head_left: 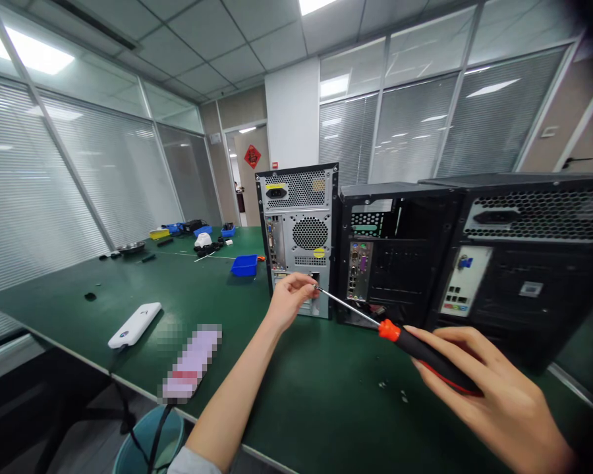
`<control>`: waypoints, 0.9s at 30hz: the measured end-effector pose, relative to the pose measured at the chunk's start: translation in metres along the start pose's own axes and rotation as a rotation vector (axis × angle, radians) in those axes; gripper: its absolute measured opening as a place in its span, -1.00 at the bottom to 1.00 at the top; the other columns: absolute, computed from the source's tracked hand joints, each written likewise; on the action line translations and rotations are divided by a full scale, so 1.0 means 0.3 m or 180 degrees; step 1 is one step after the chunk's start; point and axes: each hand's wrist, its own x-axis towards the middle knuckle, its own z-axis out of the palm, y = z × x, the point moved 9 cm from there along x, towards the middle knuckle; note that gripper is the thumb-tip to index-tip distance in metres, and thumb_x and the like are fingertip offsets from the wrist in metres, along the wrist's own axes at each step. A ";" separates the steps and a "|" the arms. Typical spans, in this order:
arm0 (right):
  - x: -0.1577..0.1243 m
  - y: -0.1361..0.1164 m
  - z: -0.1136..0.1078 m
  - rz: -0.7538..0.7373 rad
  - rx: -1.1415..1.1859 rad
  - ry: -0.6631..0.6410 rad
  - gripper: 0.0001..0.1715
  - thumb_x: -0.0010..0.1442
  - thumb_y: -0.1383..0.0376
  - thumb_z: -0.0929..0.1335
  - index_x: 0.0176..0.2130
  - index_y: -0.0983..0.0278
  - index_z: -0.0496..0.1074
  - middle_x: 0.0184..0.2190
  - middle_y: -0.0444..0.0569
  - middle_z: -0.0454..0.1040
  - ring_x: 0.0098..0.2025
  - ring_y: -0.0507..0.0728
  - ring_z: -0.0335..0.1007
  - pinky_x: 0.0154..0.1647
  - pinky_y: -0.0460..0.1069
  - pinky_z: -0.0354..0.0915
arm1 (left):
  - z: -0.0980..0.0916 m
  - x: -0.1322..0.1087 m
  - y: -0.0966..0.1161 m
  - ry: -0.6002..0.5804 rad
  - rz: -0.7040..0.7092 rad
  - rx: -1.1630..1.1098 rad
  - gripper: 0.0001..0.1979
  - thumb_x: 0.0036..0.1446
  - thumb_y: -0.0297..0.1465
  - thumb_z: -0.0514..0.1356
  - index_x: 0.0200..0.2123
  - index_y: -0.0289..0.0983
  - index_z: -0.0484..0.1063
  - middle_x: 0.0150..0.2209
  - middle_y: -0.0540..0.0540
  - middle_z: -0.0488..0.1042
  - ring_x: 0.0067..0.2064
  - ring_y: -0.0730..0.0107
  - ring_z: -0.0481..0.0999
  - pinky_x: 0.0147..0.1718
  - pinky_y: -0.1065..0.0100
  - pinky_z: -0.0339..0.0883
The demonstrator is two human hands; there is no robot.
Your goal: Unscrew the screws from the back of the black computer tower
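Screwdriver tip meets pinched left fingers at the silver tower's back panel

The right hand (494, 395), above the table's near edge, grips the handle of a long black-and-red-handled screwdriver (418, 350). Its thin steel shaft slants up and to the left, away from that hand. The tip ends at the left hand (289, 299), whose fingers are pinched shut around it; whether they hold a screw is too small to tell. That hand is the nearer one, touching or just beside the lower rear of the upright silver metal computer tower (300, 224), which stands well back on the green table (321, 408).
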 end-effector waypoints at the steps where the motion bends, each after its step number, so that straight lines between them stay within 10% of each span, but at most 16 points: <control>1: 0.001 -0.002 0.001 -0.0023 -0.0009 -0.0011 -0.62 0.22 0.26 0.28 0.04 0.16 0.32 -0.22 -0.07 0.31 -0.35 0.00 0.37 -0.42 -0.12 0.30 | -0.003 0.002 0.002 -0.0010 0.0032 0.0062 -0.64 -0.23 -0.19 0.40 -0.44 -0.32 0.45 -0.49 0.01 0.46 -0.44 0.52 0.46 -0.31 0.39 0.39; 15: 0.028 -0.024 0.055 -0.0145 0.0061 -0.0491 -0.69 0.24 0.20 0.23 -0.05 0.24 0.36 -0.31 -0.07 0.37 -0.46 0.00 0.40 -0.46 -0.11 0.30 | -0.034 0.004 0.090 -0.0085 0.0437 0.0877 -0.87 -0.17 -0.37 0.34 -0.52 -0.32 0.51 -0.49 -0.03 0.52 -0.42 0.48 0.48 -0.36 0.44 0.37; 27: 0.025 0.028 0.192 0.0742 0.0541 -0.1506 -0.70 0.21 0.11 0.22 -0.26 0.21 0.43 -0.38 -0.05 0.41 -0.33 0.12 0.38 -0.33 -0.01 0.31 | -0.077 0.024 0.052 -0.0134 0.0224 0.1028 -0.83 -0.14 -0.32 0.32 -0.49 -0.32 0.49 -0.51 -0.03 0.51 -0.43 0.42 0.50 -0.34 0.36 0.41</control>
